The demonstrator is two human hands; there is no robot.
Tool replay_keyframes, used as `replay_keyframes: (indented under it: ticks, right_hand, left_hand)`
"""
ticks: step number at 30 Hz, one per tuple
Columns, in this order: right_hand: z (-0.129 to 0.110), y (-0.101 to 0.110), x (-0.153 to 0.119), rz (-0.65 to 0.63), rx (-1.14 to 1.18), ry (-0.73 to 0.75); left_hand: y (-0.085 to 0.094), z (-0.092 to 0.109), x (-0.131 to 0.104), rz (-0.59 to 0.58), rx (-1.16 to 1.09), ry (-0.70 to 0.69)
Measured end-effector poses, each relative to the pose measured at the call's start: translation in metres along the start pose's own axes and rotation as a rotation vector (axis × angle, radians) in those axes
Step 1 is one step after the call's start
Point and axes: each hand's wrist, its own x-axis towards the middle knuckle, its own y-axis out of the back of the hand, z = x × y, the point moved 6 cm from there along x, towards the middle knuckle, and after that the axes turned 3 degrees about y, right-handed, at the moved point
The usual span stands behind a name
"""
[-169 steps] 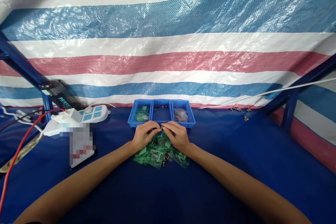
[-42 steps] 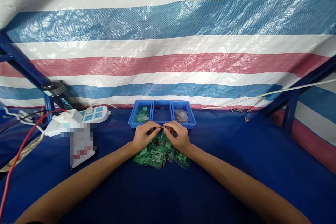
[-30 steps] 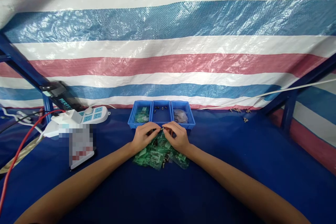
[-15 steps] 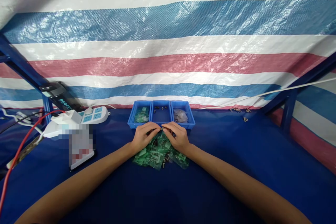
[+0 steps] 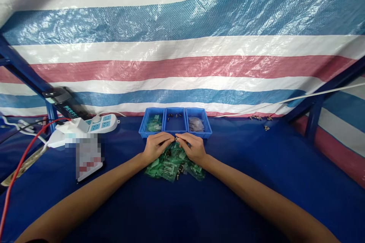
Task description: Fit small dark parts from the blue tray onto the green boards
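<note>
My left hand [image 5: 156, 147] and my right hand [image 5: 193, 148] meet fingertip to fingertip just in front of the blue bins. Both are closed in a pinch around a small screw [image 5: 176, 139], mostly covered by the fingers. Under the hands lies a pile of green plastic bags [image 5: 168, 169] with small metal parts inside. Several loose screws [image 5: 179, 174] lie at the near side of the pile. The left blue bin [image 5: 148, 135] has green bags in it, the middle bin [image 5: 175, 125] a few screws, and the right bin [image 5: 207, 134] clear bags.
On the left are a power strip [image 5: 104, 123], a dark bottle [image 5: 67, 104], a red cable [image 5: 21, 163] and a blurred phone-like object [image 5: 89, 161]. Small metal pieces [image 5: 266, 128] lie at the back right. A striped tarp [image 5: 182, 68] hangs behind the blue table [image 5: 256, 167].
Both hands stay pinched together over the pile, with hardly any movement. The whole view has shifted very slightly.
</note>
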Motion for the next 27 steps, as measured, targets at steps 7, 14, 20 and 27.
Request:
replay_keyframes:
  ticks: [7, 14, 20, 27]
  right_hand:
    - [-0.0007, 0.0014, 0.0008, 0.012, 0.025, -0.006]
    - [-0.0023, 0.003, 0.0018, 0.015, 0.024, -0.006]
    - [-0.0017, 0.0031, 0.0011, 0.018, 0.033, -0.013]
    - [-0.0016, 0.0024, 0.0008, 0.022, 0.02, 0.005]
  left_hand:
    - [0.0009, -0.0011, -0.0016, 0.012, 0.007, -0.012]
    - [0.002, 0.0023, 0.0003, 0.022, 0.014, -0.005]
    - [0.0028, 0.007, 0.0018, 0.033, 0.019, -0.023]
    - [0.0024, 0.0052, 0.001, 0.03, 0.02, -0.047]
